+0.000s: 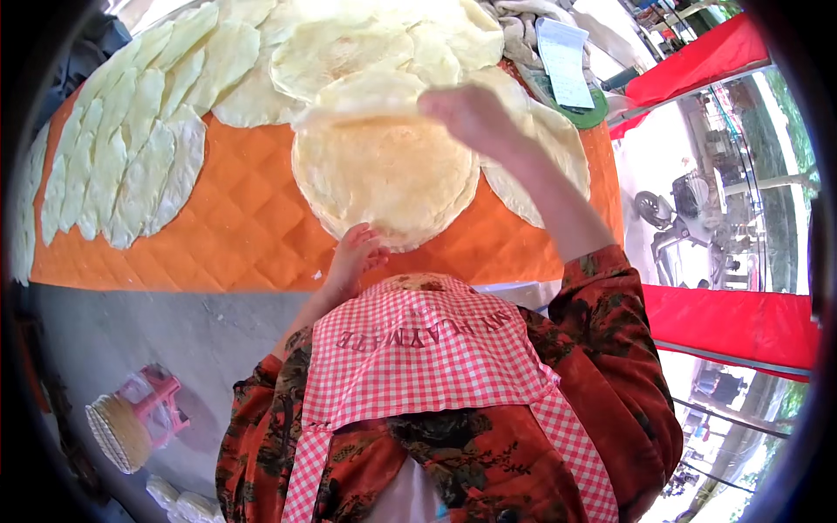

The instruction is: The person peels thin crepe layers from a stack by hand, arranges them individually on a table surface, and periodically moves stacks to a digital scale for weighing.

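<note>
Got a pale round stack of thin flatbreads [384,187] around the middle of a wide orange cloth-covered surface [235,192], close to the near edge. Over on the left, got overlapping rows of pale thin oval flatbreads [131,157]. Behind the stack, got more pale wide round flatbreads [344,50], plus a pale thin flatbread [545,166] just to its right. Far right corner, got a white paper sheet [565,61] partly over a green round object [586,115]. Down left on the grey floor [244,336], got a pink plastic stool [159,397] touching a tan woven disc [120,433].
</note>
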Motion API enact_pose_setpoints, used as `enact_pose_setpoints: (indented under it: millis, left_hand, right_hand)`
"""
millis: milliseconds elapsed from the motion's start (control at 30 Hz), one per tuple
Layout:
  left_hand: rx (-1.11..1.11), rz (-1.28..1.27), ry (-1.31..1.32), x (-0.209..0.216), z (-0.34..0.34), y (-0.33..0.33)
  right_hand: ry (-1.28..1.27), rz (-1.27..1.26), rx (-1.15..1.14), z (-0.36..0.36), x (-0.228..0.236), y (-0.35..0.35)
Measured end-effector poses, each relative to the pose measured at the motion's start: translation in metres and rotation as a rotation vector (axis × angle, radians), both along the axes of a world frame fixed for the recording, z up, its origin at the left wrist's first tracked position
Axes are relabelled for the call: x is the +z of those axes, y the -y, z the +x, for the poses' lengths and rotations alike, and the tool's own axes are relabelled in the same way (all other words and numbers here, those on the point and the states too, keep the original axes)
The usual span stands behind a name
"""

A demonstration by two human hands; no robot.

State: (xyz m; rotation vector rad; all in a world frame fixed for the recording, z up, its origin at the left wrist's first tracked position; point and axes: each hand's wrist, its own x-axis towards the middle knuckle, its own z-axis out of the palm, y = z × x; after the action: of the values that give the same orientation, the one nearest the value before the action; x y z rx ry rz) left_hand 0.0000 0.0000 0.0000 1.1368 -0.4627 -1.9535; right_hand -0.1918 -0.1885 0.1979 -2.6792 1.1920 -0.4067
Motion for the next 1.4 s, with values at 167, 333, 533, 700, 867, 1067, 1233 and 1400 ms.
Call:
enact_pose_setpoints:
  millis: [167,333,533,700,867,1067,1233,1400]
  left_hand:
    - [0.354,-0.072,-0.294,-0.002,-0.012,0.017]
    - [0.47,-0.063,-0.214,0.003,-0.027,0.021]
    - [0.606,-0.009,0.083,-0.023,-0.031,0.023]
    - [0.54,-0.016,0.428,-0.083,-0.004,0.021]
    - [0.559,0.052,0.447,-0.066,0.012,0.005]
    - [0.672,0.016,0.388,-0.067,0.019,-0.002]
    - [0.605,0.044,0.02,-0.025,0.013,-0.031]
    - [0.502,0.096,-0.27,0.011,-0.011,-0.036]
  right_hand:
    - [-0.026,0.123,0.087,-0.006,-0.1,-0.041]
    - [0.117,0.345,0.008,0.012,-0.126,-0.067]
    - [0.49,0.195,0.048,-0.01,-0.183,-0.104]
    - [0.078,0.232,0.166,-0.037,-0.13,0.042]
    - [-0.168,-0.03,0.059,-0.052,0.033,0.22]
    - [0.167,0.022,-0.041,-0.05,0.153,0.169]
    - [-0.048,-0.283,0.187,-0.009,0.053,0.069]
    - [-0.023,0.06,0.162,0.013,-0.13,-0.089]
